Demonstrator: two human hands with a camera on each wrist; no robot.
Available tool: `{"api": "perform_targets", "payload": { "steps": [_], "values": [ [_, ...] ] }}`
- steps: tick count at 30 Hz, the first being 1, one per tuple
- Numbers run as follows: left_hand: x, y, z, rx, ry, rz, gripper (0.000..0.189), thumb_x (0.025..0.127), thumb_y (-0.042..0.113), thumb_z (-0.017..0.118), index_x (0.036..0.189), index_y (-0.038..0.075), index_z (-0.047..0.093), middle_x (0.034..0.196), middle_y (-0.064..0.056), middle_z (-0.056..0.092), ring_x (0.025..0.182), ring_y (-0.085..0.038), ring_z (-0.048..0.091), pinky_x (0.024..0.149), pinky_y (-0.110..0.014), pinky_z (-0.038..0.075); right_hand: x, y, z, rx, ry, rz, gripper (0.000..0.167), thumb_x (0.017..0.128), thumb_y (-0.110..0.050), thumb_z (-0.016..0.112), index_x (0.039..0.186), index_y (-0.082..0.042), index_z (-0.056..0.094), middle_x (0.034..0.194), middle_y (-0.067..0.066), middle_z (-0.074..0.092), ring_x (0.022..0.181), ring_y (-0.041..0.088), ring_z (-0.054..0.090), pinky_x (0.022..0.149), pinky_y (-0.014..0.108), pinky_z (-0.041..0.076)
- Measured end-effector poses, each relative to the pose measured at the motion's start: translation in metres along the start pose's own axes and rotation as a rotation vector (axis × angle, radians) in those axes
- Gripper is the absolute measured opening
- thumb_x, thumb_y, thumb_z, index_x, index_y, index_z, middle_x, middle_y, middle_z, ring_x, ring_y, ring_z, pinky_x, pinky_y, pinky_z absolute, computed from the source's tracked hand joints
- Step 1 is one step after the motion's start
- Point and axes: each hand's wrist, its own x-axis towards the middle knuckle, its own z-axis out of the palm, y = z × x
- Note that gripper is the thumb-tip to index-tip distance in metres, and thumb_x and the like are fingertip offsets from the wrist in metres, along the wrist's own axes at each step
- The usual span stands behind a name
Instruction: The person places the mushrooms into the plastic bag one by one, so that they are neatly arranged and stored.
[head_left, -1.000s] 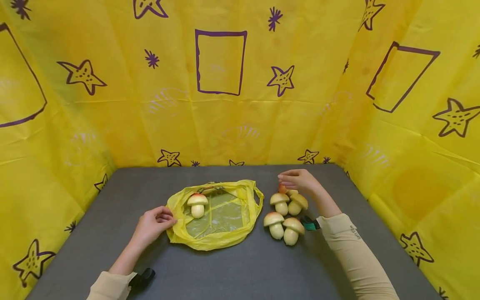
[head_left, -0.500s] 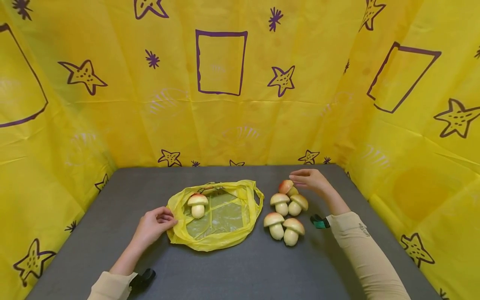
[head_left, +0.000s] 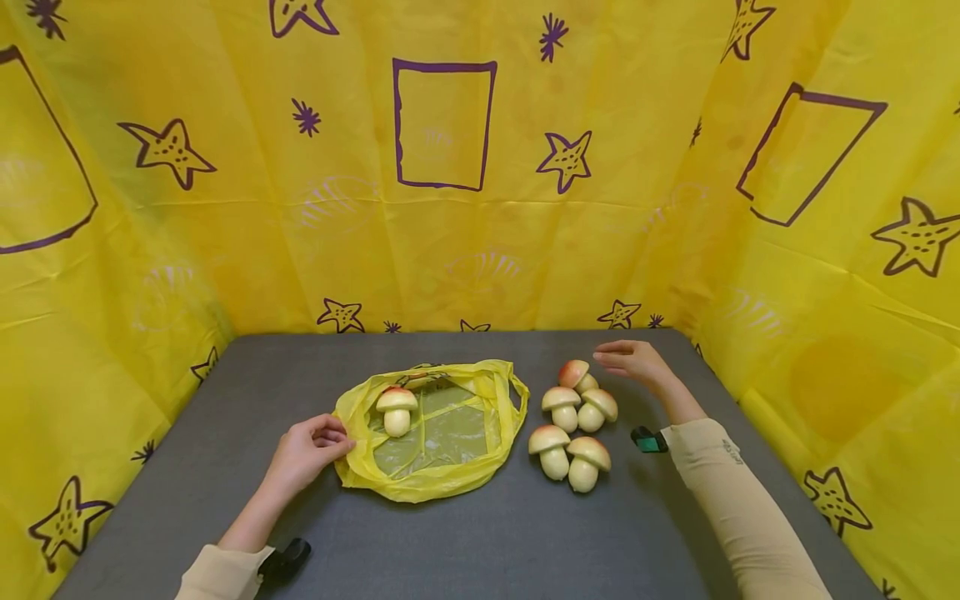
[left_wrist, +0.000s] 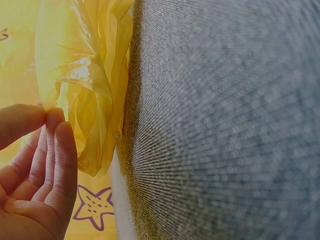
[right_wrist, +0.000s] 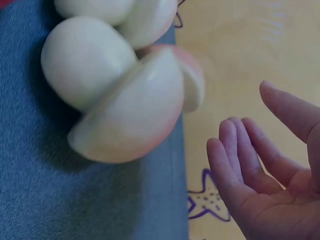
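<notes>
A yellow plastic bag [head_left: 442, 482] lies spread on the table with its mouth facing up. Inside it, toward the left, rests one toy mushroom [head_left: 396, 410] with a red-topped cap. My left hand [head_left: 306, 450] pinches the bag's left rim between thumb and fingertips, as the left wrist view confirms. To the right of the bag, several more toy mushrooms [head_left: 588, 460] sit close together. The farthest mushroom [head_left: 574, 375] leans with its red cap to the left. Just right of it, my right hand [head_left: 636, 363] hovers with fingers extended and thumb apart, touching nothing.
Dark grey cloth covers the table [head_left: 465, 550]. Yellow fabric walls [head_left: 480, 233] with drawn stars and rectangles enclose its back and sides. A black strap device [head_left: 285, 560] is on the left wrist, and a black and green one [head_left: 648, 439] on the right.
My right hand has drawn away to the right from the farthest mushroom, leaving that mushroom uncovered beside the others. My left hand and the bag stay in place.
</notes>
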Motion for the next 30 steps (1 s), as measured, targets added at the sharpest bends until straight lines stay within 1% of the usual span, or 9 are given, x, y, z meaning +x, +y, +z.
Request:
{"api": "perform_targets", "payload": {
  "steps": [7,14,23,26,30],
  "values": [
    [0.0,0.0,0.0,0.006,0.003,-0.012,0.028,0.078,0.021,0.078,0.094,0.002,0.064,0.086,-0.008,0.068,0.074,-0.01,0.062,0.063,-0.019,0.05,0.003,0.016,-0.002,-0.035,-0.003,-0.021,0.055,0.093,-0.022,0.061,0.135,0.01,0.043,0.138,0.031,0.044,0.124,0.039,0.049,0.101,0.047,0.042],
    [0.001,-0.001,0.0,0.006,0.0,-0.018,0.029,0.078,0.022,0.078,0.095,0.003,0.064,0.087,-0.007,0.068,0.075,-0.011,0.062,0.063,-0.019,0.05,0.007,0.033,-0.004,-0.038,-0.027,0.004,0.056,0.093,-0.023,0.062,0.134,0.009,0.044,0.138,0.031,0.043,0.124,0.04,0.048,0.099,0.044,0.045],
    [0.0,-0.003,0.001,0.007,0.005,-0.004,0.028,0.078,0.022,0.078,0.094,0.003,0.064,0.086,-0.007,0.068,0.074,-0.01,0.062,0.064,-0.019,0.05,0.011,0.04,-0.001,-0.075,-0.081,-0.002,0.053,0.093,-0.02,0.06,0.135,0.009,0.043,0.137,0.032,0.044,0.123,0.041,0.05,0.095,0.045,0.047],
    [0.0,-0.003,0.0,-0.001,0.006,-0.002,0.029,0.078,0.022,0.078,0.094,0.003,0.064,0.086,-0.007,0.068,0.074,-0.01,0.062,0.064,-0.019,0.05,0.013,0.041,0.001,-0.065,-0.081,-0.001,0.052,0.092,-0.018,0.061,0.134,0.009,0.045,0.135,0.031,0.047,0.118,0.036,0.054,0.093,0.042,0.049],
    [0.0,-0.002,0.0,0.0,0.008,0.0,0.029,0.078,0.022,0.078,0.094,0.003,0.064,0.086,-0.007,0.068,0.074,-0.01,0.062,0.064,-0.019,0.05,0.015,0.044,0.003,-0.054,-0.085,0.0,0.05,0.092,-0.016,0.063,0.133,0.009,0.047,0.132,0.029,0.051,0.108,0.022,0.061,0.086,0.034,0.053]
  ]
}}
